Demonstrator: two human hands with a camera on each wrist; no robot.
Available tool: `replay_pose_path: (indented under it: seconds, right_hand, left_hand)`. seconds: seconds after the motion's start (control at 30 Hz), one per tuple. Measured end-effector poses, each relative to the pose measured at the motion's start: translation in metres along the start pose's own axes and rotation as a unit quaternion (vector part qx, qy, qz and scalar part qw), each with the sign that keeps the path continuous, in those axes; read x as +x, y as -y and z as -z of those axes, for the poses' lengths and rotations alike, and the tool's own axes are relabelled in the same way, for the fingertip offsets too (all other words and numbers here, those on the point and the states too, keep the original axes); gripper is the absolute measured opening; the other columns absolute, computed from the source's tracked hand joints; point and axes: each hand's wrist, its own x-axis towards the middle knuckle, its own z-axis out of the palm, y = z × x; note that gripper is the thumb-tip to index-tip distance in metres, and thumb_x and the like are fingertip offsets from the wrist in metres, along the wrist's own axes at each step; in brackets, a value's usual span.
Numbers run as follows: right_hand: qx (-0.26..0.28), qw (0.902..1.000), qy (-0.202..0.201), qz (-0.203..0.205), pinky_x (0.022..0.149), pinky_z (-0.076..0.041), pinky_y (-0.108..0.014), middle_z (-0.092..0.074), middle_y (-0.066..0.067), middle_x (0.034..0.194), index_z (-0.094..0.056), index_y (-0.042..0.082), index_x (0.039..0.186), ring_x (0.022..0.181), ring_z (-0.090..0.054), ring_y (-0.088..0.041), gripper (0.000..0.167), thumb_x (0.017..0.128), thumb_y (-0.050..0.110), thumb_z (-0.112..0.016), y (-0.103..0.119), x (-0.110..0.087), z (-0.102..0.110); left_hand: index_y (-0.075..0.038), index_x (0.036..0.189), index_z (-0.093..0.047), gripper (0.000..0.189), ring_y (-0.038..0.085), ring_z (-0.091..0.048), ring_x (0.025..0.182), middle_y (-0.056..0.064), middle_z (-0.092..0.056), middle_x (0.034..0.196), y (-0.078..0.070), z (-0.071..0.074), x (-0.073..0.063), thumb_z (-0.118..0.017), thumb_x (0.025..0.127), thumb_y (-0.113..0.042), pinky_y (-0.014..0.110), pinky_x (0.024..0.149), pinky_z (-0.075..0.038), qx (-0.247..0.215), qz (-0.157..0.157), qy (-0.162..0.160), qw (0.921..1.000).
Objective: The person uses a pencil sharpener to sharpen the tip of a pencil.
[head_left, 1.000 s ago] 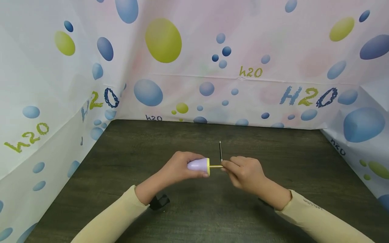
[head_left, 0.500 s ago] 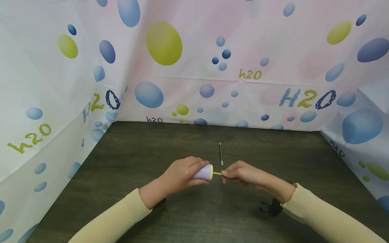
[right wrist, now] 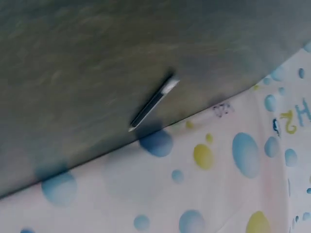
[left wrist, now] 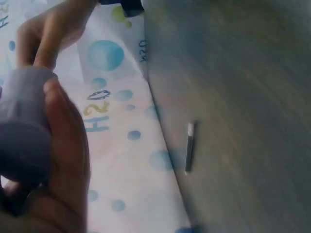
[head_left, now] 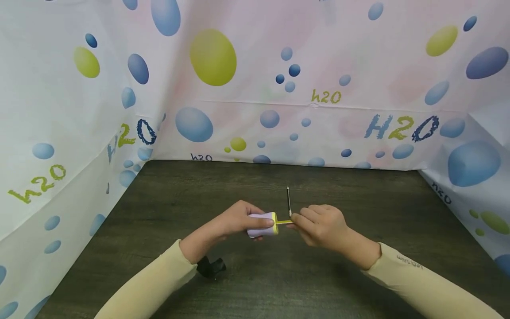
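My left hand (head_left: 234, 219) grips a lavender pencil sharpener (head_left: 260, 226) with a yellow rim, thumb along its side. A thin yellow pencil (head_left: 284, 222) sticks out of the rimmed end. My right hand (head_left: 322, 225) pinches the pencil's outer end between thumb and fingers. In the left wrist view the sharpener (left wrist: 26, 104) looks greyish, with the left fingers (left wrist: 68, 141) curled round it and the right hand (left wrist: 53, 36) at its far end. The right wrist view has neither hand in it. How far the pencil goes in is hidden.
A dark pencil (head_left: 289, 201) with a pale end lies on the dark wooden table (head_left: 199, 186), just beyond the right hand. A white sheet (head_left: 255, 88) printed with bubbles and H2O lettering stands along the back and sides.
Both hands have twisted back and forth in opposite ways, turning pencil and sharpener against each other. Over the last half second they rose slightly. The dark pencil stays where it lay.
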Motion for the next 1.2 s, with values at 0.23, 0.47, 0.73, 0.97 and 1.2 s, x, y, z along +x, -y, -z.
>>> replay_pose_path:
  seconds: [0.23, 0.47, 0.73, 0.97, 1.2]
  right_hand:
    - [0.250, 0.9024, 0.216, -0.277, 0.047, -0.035, -0.017, -0.063, 0.010, 0.061, -0.075, 0.013, 0.078, 0.050, -0.044, 0.003, 0.051, 0.107, 0.045, -0.048, 0.001, 0.008, 0.011]
    - [0.535, 0.5098, 0.403, -0.539, 0.045, -0.021, -0.022, -0.031, 0.010, 0.052, -0.064, 0.003, 0.075, 0.045, -0.020, -0.005, 0.041, 0.105, 0.028, -0.054, -0.014, 0.006, 0.014]
    - [0.095, 0.9690, 0.189, -0.127, 0.051, -0.042, -0.021, -0.063, 0.003, 0.075, -0.071, 0.011, 0.097, 0.058, -0.051, -0.007, 0.038, 0.108, 0.040, -0.048, -0.003, -0.003, 0.010]
    - [-0.019, 0.9992, 0.010, 0.034, 0.041, -0.037, -0.019, -0.054, 0.006, 0.061, -0.069, 0.011, 0.082, 0.047, -0.044, -0.005, 0.034, 0.107, 0.027, -0.053, -0.003, -0.004, 0.002]
    - [0.118, 0.9771, 0.122, -0.129, 0.041, -0.030, -0.017, -0.053, 0.010, 0.055, -0.065, 0.015, 0.075, 0.044, -0.042, -0.001, 0.050, 0.110, 0.042, -0.043, 0.006, 0.002, 0.004]
  left_hand:
    - [-0.003, 0.116, -0.074, 0.051, 0.014, -0.068, 0.079, 0.008, -0.076, 0.101, 0.007, -0.014, -0.004, -0.089, 0.079, -0.035, 0.022, 0.067, -0.056, 0.339, -0.271, -0.168, 0.8852]
    - [-0.006, 0.112, -0.073, 0.063, 0.012, -0.072, 0.085, 0.002, -0.074, 0.097, 0.022, -0.016, 0.004, -0.094, 0.069, -0.046, 0.023, 0.073, -0.060, 0.535, -0.486, -0.259, 0.6397]
    - [0.001, 0.120, -0.073, 0.044, 0.010, -0.067, 0.074, 0.013, -0.077, 0.098, 0.008, -0.005, 0.004, -0.074, 0.094, -0.036, 0.029, 0.069, -0.058, 0.136, -0.068, -0.059, 0.9867]
    - [0.010, 0.118, -0.070, 0.045, 0.009, -0.069, 0.064, 0.009, -0.073, 0.086, 0.000, 0.000, 0.001, -0.064, 0.100, -0.030, 0.039, 0.073, -0.062, -0.069, 0.048, 0.044, 0.9955]
    - [0.000, 0.117, -0.075, 0.044, 0.011, -0.066, 0.072, 0.011, -0.077, 0.096, 0.003, -0.011, -0.007, -0.082, 0.087, -0.032, 0.025, 0.065, -0.055, 0.174, -0.123, -0.090, 0.9728]
